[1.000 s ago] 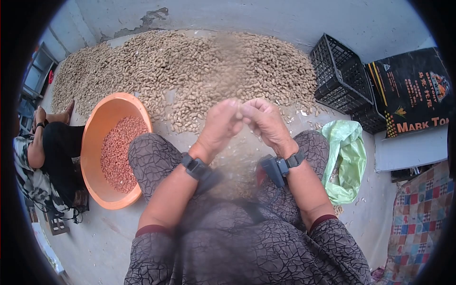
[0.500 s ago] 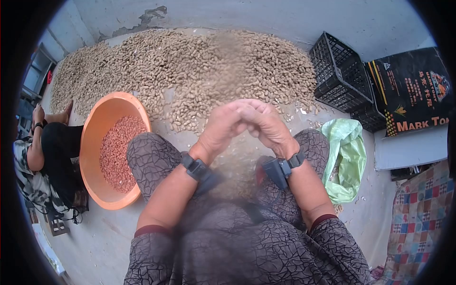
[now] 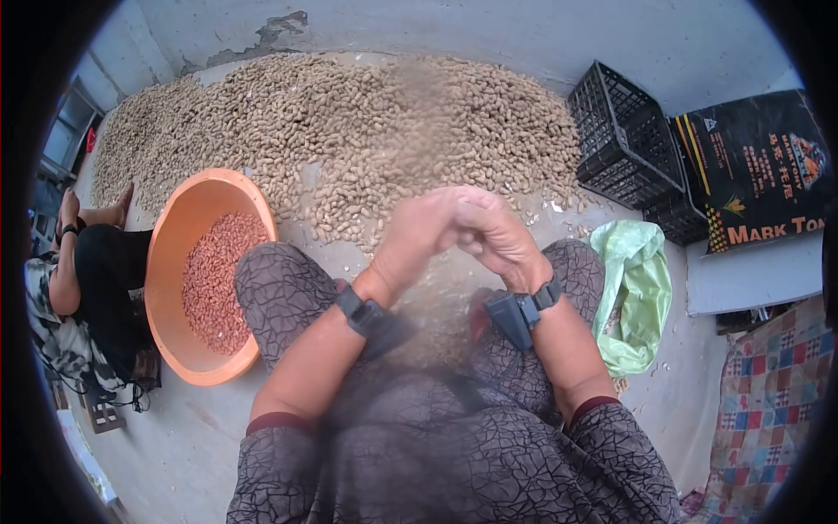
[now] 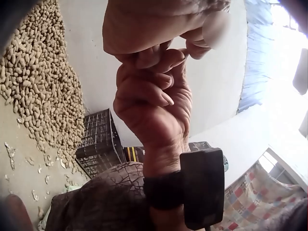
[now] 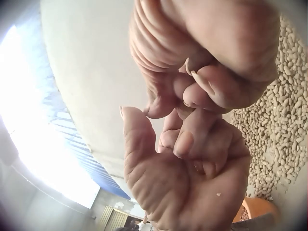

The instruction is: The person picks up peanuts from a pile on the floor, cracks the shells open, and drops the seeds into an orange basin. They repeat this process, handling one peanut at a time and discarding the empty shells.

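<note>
Both hands meet in front of the knees, close to the floor's peanut heap (image 3: 349, 131). My left hand (image 3: 415, 236) is turned palm up with fingers curled in the right wrist view, and a small pale flake (image 5: 219, 195) sticks to its palm. My right hand (image 3: 497, 236) comes against it from the other side, its fingers bent and its thumb over them. The fingertips of the two hands press together around a peanut, which they hide almost wholly. Each wrist wears a dark camera on a strap.
An orange basin (image 3: 161, 297) with shelled red kernels (image 3: 223, 288) stands by the left knee. By the right knee is a green bag (image 3: 633, 341). Black crates (image 3: 624, 140) and a printed black sack (image 3: 755, 175) stand at the right. Another person sits at far left.
The fingertips, pinching a small pale peanut in front a second ago, have folded inward. The right thumb now overlaps the left fingers. The basin and heap stay put.
</note>
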Available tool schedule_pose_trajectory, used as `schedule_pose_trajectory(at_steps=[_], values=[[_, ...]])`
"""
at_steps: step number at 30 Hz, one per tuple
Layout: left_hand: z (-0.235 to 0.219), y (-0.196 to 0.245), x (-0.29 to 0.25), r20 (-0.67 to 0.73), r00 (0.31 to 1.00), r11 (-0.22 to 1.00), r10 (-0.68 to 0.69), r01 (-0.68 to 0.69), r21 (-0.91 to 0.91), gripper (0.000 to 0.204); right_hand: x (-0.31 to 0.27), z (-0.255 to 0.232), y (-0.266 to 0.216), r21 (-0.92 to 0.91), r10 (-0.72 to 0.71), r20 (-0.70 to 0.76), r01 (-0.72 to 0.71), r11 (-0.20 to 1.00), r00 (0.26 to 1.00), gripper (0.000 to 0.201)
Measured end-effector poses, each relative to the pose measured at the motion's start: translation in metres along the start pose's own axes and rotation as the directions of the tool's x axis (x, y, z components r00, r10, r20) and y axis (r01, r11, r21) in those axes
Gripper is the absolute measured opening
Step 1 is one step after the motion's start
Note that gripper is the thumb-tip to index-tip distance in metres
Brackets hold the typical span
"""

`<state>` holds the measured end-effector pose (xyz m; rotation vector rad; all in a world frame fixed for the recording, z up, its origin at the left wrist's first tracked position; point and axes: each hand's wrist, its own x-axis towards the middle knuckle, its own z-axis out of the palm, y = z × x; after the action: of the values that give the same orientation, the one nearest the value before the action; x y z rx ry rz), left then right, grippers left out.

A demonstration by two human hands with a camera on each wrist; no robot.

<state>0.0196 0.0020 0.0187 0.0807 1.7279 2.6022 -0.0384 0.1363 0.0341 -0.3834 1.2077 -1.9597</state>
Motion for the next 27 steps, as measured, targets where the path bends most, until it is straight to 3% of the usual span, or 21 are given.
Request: schedule_pose_trajectory(at_steps=[3, 7, 12, 14, 15, 18, 20, 23, 27], values=[[0.006, 0.001, 0.000, -0.006, 0.998, 0.994, 0.069, -0.068, 0.085, 0.035, 0.000, 0.001, -0.003, 0.009, -0.007, 0.007, 0.007, 1.000, 1.000, 0.029], [0.005, 0.001, 0.002, -0.038, 0.998, 0.995, 0.047, -0.044, 0.086, 0.035, 0.000, 0.005, -0.004, -0.062, -0.026, -0.074, 0.021, 0.998, 0.997, 0.027], [0.006, 0.000, 0.003, 0.001, 1.000, 0.999, -0.008, 0.008, -0.053, 0.032, 0.006, -0.007, 0.000, -0.062, -0.018, -0.103, 0.012, 0.998, 0.994, 0.023], [0.007, 0.003, 0.003, 0.016, 0.999, 0.990, -0.048, 0.050, -0.133, 0.031, 0.010, -0.026, 0.007, 0.162, -0.011, 0.037, 0.005, 0.987, 0.999, 0.020], [0.008, 0.006, 0.003, 0.032, 0.996, 0.973, -0.086, 0.091, -0.210, 0.031, 0.010, -0.025, 0.007, 0.161, -0.011, 0.037, 0.005, 0.987, 0.999, 0.020], [0.012, 0.011, 0.001, 0.040, 0.996, 0.980, -0.077, 0.083, -0.182, 0.035, 0.008, -0.019, 0.005, 0.150, -0.003, 0.028, -0.001, 0.989, 1.000, 0.019], [0.010, 0.009, 0.003, 0.024, 0.997, 0.987, -0.069, 0.071, -0.145, 0.036, 0.004, -0.009, -0.002, -0.021, -0.013, 0.002, 0.013, 1.000, 1.000, 0.021], [0.009, 0.005, 0.002, -0.011, 0.997, 0.992, -0.071, 0.069, -0.106, 0.037, 0.001, 0.000, -0.011, -0.004, 0.039, 0.067, -0.039, 0.999, 0.997, 0.027], [0.013, 0.012, -0.003, -0.028, 0.995, 0.987, -0.093, 0.089, -0.137, 0.038, -0.002, -0.003, -0.009, 0.008, 0.020, 0.046, -0.021, 1.000, 0.999, 0.022]])
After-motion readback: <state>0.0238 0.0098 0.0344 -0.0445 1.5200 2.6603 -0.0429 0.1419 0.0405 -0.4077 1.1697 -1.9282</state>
